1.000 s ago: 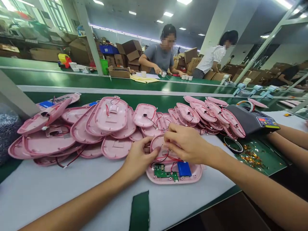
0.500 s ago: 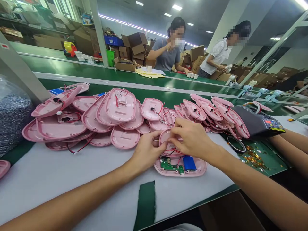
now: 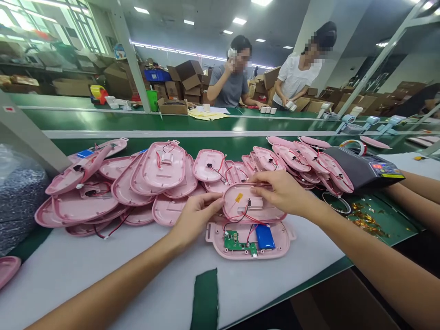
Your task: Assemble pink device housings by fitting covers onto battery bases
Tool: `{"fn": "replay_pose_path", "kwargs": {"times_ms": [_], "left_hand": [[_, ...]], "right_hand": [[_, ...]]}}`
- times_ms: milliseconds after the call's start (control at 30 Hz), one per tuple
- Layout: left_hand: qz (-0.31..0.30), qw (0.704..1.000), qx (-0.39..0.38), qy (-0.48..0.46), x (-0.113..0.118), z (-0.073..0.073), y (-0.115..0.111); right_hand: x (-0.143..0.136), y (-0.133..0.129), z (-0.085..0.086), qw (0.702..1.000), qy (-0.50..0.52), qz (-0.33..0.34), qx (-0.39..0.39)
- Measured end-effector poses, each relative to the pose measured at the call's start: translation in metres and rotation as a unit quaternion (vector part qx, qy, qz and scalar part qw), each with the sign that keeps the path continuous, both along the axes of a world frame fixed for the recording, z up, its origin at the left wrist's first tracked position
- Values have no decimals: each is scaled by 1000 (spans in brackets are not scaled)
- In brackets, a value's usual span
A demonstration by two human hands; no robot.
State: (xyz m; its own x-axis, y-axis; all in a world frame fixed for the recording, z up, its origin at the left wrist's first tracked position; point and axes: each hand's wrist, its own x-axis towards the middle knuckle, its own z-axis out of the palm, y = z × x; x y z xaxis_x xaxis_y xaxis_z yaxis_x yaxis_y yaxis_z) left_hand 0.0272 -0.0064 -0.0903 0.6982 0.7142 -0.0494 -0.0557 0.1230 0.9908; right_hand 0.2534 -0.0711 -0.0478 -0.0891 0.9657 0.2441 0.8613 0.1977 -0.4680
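My left hand (image 3: 197, 214) and my right hand (image 3: 279, 190) together hold a pink oval cover (image 3: 252, 206), tilted up so its inner side with a yellow tape piece faces me. Red and black wires run from it down to a pink base shell (image 3: 282, 243) lying on the white mat (image 3: 68, 270). Inside that shell sit a green circuit board (image 3: 237, 243) and a blue battery (image 3: 264, 236). The left fingers pinch the cover's left edge; the right fingers grip its top right edge.
Several more pink covers (image 3: 137, 178) with wires are heaped behind. A black tape dispenser (image 3: 360, 169) stands at right, with another person's forearms (image 3: 415, 192) beside it. A grey bag (image 3: 17, 197) sits far left. Two people (image 3: 230, 78) work across the green conveyor (image 3: 137, 121).
The pink cover has been lifted and tilted up, showing its inner side, and my hands have spread to its two edges. The camera has shifted slightly.
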Motion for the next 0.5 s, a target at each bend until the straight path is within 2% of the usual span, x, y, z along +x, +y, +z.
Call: {"fn": "replay_pose_path", "kwargs": {"times_ms": [133, 200, 267, 300, 333, 367, 400, 433, 467, 500], "left_hand": [[-14, 999, -35, 10, 1, -2, 8], [14, 999, -30, 29, -1, 3, 12], [70, 995, 32, 64, -8, 18, 12], [107, 986, 96, 82, -13, 29, 9], [144, 967, 185, 96, -19, 43, 5], [167, 937, 290, 104, -23, 56, -2], [168, 893, 404, 105, -25, 68, -11], [131, 839, 519, 98, -24, 76, -20], [41, 782, 615, 92, -17, 79, -28], [-85, 719, 685, 79, -5, 76, -37]], "right_hand": [[5, -4, 0, 999, 43, 17, 6], [8, -6, 0, 997, 68, 30, 8], [11, -7, -3, 996, 85, 36, 15], [13, -7, -5, 995, 88, 37, 20], [14, -8, -7, 995, 86, 35, 27], [14, -8, -8, 996, 79, 33, 35], [14, -7, -9, 996, 66, 33, 47], [14, -6, -7, 996, 44, 39, 61], [14, -4, -4, 996, 15, 48, 75], [14, 0, 0, 994, -19, 63, 84]]}}
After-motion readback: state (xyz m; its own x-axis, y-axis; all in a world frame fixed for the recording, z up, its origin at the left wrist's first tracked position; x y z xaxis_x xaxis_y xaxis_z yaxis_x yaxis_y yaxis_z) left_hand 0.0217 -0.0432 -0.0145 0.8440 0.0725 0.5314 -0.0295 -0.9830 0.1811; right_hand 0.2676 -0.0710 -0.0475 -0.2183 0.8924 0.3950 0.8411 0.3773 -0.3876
